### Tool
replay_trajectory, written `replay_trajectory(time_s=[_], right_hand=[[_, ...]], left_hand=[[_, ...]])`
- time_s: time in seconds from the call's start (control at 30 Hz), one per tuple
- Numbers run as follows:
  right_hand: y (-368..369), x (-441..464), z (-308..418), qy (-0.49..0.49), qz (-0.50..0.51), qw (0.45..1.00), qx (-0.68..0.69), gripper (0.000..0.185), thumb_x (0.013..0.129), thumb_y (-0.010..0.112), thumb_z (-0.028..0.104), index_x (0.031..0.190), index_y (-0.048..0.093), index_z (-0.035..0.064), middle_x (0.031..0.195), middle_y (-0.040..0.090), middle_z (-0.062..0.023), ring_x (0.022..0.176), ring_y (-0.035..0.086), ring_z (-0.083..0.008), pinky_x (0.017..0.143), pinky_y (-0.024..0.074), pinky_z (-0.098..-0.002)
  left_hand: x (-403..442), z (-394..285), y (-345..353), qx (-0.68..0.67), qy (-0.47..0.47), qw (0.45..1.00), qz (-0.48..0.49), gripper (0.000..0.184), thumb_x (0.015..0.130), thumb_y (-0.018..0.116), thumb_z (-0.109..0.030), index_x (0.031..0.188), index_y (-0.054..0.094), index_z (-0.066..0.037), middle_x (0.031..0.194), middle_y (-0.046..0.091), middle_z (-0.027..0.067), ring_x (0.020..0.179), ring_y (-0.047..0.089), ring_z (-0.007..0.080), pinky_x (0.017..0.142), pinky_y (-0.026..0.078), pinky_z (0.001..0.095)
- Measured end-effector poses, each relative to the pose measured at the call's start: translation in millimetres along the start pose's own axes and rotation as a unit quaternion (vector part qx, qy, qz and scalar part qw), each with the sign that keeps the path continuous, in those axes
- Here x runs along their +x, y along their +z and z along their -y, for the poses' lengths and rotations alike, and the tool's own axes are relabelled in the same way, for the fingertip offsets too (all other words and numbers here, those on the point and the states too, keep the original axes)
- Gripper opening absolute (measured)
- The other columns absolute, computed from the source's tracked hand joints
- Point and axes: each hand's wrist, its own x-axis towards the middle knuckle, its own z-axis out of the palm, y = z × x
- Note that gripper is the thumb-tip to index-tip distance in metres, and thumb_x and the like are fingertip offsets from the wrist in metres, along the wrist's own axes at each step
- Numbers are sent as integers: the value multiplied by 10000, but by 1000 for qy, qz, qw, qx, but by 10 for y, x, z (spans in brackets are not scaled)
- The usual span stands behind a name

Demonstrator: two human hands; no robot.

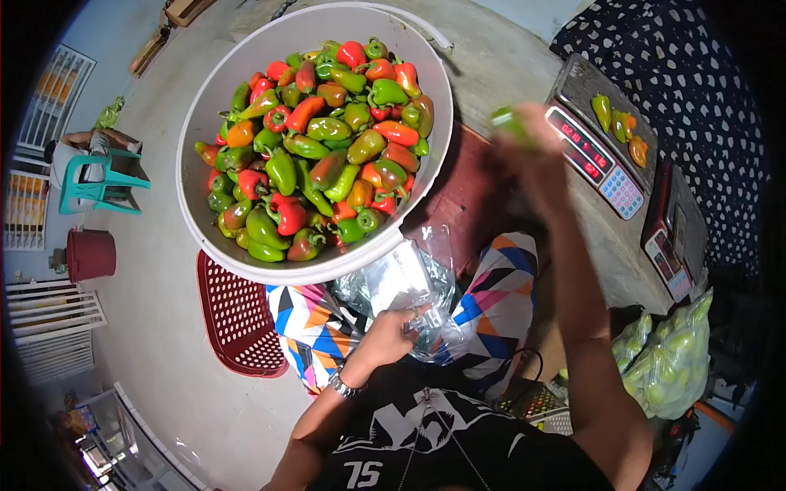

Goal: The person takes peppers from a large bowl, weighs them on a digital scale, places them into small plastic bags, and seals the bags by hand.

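In the head view my left hand (386,337) is closed on a clear plastic bag (401,278), one of several in my lap. My right hand (536,135) is smeared by motion beside the digital scale (596,157). A green bell pepper (509,123) shows at its fingers. Three or so green and orange peppers (620,123) lie on the scale's metal plate. In front of me stands a big white tub (190,192) filled with red, green and orange bell peppers (327,127).
A red perforated basket (237,323) sits left of my legs. Right of me are a second scale (675,241) and a bag of green produce (675,360). Farther left are a teal plastic chair (98,186) and a dark red bucket (90,254).
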Motion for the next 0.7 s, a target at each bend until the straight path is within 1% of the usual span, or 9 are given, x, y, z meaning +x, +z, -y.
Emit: replay_trajectory(time_s=[0.1, 0.17, 0.3, 0.33, 0.43, 0.5, 0.57, 0.63, 0.7], right_hand=[[877, -359, 374, -179, 93, 972, -119, 451, 846, 821, 121, 1261, 651, 71, 1173, 700, -132, 1069, 702, -299, 924, 563, -394], [1197, -376, 476, -124, 157, 979, -30, 504, 835, 831, 137, 1297, 639, 74, 1219, 683, -176, 1122, 689, -334, 959, 550, -408], [1565, -532, 366, -227, 18, 955, -189, 434, 811, 818, 123, 1211, 663, 56, 1155, 656, -165, 979, 658, -344, 854, 544, -424], [1591, -603, 496, -181, -10, 981, -74, 362, 785, 833, 135, 1110, 693, 56, 1065, 674, -131, 869, 654, -301, 782, 527, -375], [1162, -1011, 1147, 30, 173, 974, 145, 285, 796, 787, 131, 1066, 708, 85, 1039, 685, -111, 882, 668, -280, 742, 520, -356], [921, -1241, 1502, -86, 236, 964, 90, 142, 852, 682, 230, 956, 716, 140, 826, 617, -72, 741, 616, -247, 652, 467, -345], [761, -1415, 2044, -68, 259, 846, 461, 148, 947, 633, 264, 899, 729, 161, 717, 565, -66, 691, 586, -218, 647, 457, -320], [798, -1446, 2234, -118, 230, 731, 631, 268, 970, 629, 402, 922, 755, 170, 673, 537, -47, 598, 511, -171, 569, 384, -304], [966, -1448, 2333, -199, 190, 723, 634, 424, 924, 667, 565, 986, 775, 159, 676, 538, -20, 486, 425, -128, 447, 279, -302]], left_hand=[[-29, -82, -32, 8, 4, 1000, -8, 601, 815, 669, 25, 1392, 653, -142, 700, 570, 208, 611, 485, 144, 626, 468, 321], [-69, -63, -19, 9, 4, 1000, -22, 588, 822, 673, 21, 1389, 655, -134, 688, 567, 189, 608, 483, 138, 621, 466, 318], [-192, -113, -35, -17, -26, 999, -25, 546, 841, 689, 25, 1367, 673, -120, 656, 549, 128, 608, 484, 115, 610, 462, 316], [-212, -48, -32, -5, -30, 999, -25, 610, 803, 663, 11, 1389, 655, -159, 815, 655, 263, 675, 667, 341, 700, 535, 378], [-266, 155, 19, -38, -43, 998, -29, 573, 808, 680, 6, 1362, 671, -136, 807, 662, 253, 673, 676, 338, 682, 534, 378], [-264, 206, 21, -5, -20, 999, -32, 551, 808, 702, 2, 1346, 681, -120, 765, 649, 233, 633, 645, 293, 651, 520, 384], [-258, 17, -73, -22, -59, 998, -3, 570, 805, 705, 4, 1359, 677, -129, 724, 621, 220, 589, 593, 244, 627, 502, 375], [-247, 29, -50, -19, -51, 998, -4, 613, 798, 706, 7, 1390, 658, -143, 707, 595, 215, 583, 557, 231, 627, 493, 360], [-224, 20, -34, -19, -42, 999, -6, 630, 794, 711, 6, 1402, 649, -148, 701, 588, 209, 585, 550, 232, 628, 491, 355]])
